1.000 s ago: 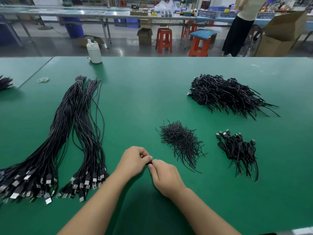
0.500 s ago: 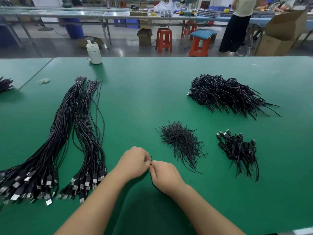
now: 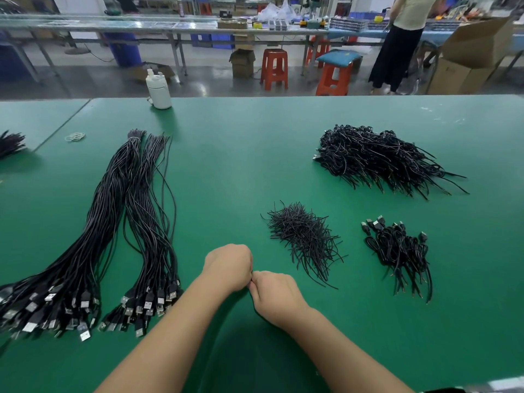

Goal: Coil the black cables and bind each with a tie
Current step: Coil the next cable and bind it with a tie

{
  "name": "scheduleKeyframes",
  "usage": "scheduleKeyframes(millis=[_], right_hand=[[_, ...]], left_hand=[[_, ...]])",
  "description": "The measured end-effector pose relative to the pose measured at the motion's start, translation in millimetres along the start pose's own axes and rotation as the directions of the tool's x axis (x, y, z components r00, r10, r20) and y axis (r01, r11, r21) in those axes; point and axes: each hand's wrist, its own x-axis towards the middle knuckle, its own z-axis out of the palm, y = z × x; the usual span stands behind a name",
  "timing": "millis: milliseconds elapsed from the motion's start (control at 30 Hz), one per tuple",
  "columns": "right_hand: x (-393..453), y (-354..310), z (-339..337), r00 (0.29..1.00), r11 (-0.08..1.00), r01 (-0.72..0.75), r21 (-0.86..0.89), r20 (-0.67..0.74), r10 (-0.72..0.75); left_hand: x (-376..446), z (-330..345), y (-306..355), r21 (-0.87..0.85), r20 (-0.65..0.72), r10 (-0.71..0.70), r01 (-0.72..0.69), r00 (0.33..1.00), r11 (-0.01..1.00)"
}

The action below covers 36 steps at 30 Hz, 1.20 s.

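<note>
My left hand [image 3: 228, 266] and my right hand [image 3: 276, 295] meet knuckle to knuckle at the table's near middle. Both are curled around a small black item, almost wholly hidden under the fingers; whether it is a coiled cable or a tie cannot be made out. Two long bundles of straight black USB cables [image 3: 93, 239] lie to the left, plugs toward me. A small heap of black ties [image 3: 304, 239] lies just right of my hands. Bound coiled cables [image 3: 399, 251] sit further right. A big pile of bound cables [image 3: 377, 158] lies at the far right.
The green table [image 3: 226, 165] stretches to a far edge where a white bottle [image 3: 158, 90] stands. Rubber bands [image 3: 75, 136] lie at far left. Beyond are red stools, cardboard boxes, workbenches and a person standing at the right.
My hands have closed tighter together and the black item seen between the fingers a second ago is now nearly hidden. The piles have not moved.
</note>
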Motion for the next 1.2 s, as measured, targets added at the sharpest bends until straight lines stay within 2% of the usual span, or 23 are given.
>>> scheduleKeyframes(millis=[133,300,400,467,533,567,600,633,700,733,767,833,967,1033,1133,1200], right_hand=[[-2,-2,-2,1.0,1.0,-0.006,-0.008,0.018,0.007],[-8,-6,-6,0.999,0.999,0.015,-0.051,0.047,-0.013],[-9,-8,-10,0.998,0.993,0.021,-0.115,0.062,-0.014],[-11,-10,-17,0.999,0.983,0.026,-0.181,0.023,-0.022],[-16,-9,-24,0.987,0.965,0.075,-0.25,-0.119,-0.107],[-18,-8,-28,0.96,0.955,0.097,-0.28,-0.228,-0.164],[-20,-6,-31,0.902,0.951,0.129,-0.281,-0.365,-0.23],[-22,-4,-32,0.81,0.946,0.184,-0.268,-0.504,-0.3],[-25,-3,-34,0.643,0.928,0.292,-0.232,-0.67,-0.37],[-26,-3,-36,0.607,0.919,0.328,-0.219,-0.696,-0.383],[-26,-4,-38,0.601,0.912,0.351,-0.213,-0.696,-0.394],[-25,-5,-43,0.619,0.909,0.357,-0.218,-0.673,-0.404],[-24,-2,-53,0.59,0.928,0.309,-0.209,-0.723,-0.359],[-23,0,-54,0.601,0.92,0.332,-0.208,-0.705,-0.376],[-24,2,-52,0.727,0.902,0.395,-0.176,-0.539,-0.424],[-27,3,-52,0.803,0.906,0.407,-0.117,-0.428,-0.416]], left_hand=[[-1,0,-1,-0.037,0.02,-0.006,0.006,1.0,0.999],[-4,3,-11,-0.218,0.098,0.059,-0.036,0.993,0.975],[-7,5,-17,-0.28,0.075,0.11,-0.085,0.991,0.956],[-10,7,-21,-0.33,0.039,0.137,-0.116,0.99,0.937],[-12,12,-29,-0.437,0.019,0.121,-0.101,0.992,0.894],[-13,14,-33,-0.517,0.011,0.089,-0.071,0.996,0.853],[-15,15,-36,-0.618,-0.001,0.04,-0.032,0.999,0.786],[-16,16,-39,-0.731,-0.01,-0.019,0.005,1.0,0.682],[-20,14,-42,-0.917,0.012,-0.117,0.058,0.993,0.395],[-22,11,-41,-0.964,0.044,-0.133,0.077,0.99,0.255],[-24,8,-41,-0.985,0.08,-0.127,0.098,0.989,0.143],[-27,3,-38,-0.99,0.142,-0.084,0.143,0.986,0.008],[-34,5,-34,-0.978,0.201,-0.08,0.195,0.976,-0.076],[-36,4,-35,-0.962,0.231,-0.1,0.212,0.968,-0.172],[-40,-1,-34,-0.934,0.251,-0.038,0.232,0.967,-0.273],[-44,-3,-31,-0.931,0.246,0.058,0.253,0.967,-0.263]])
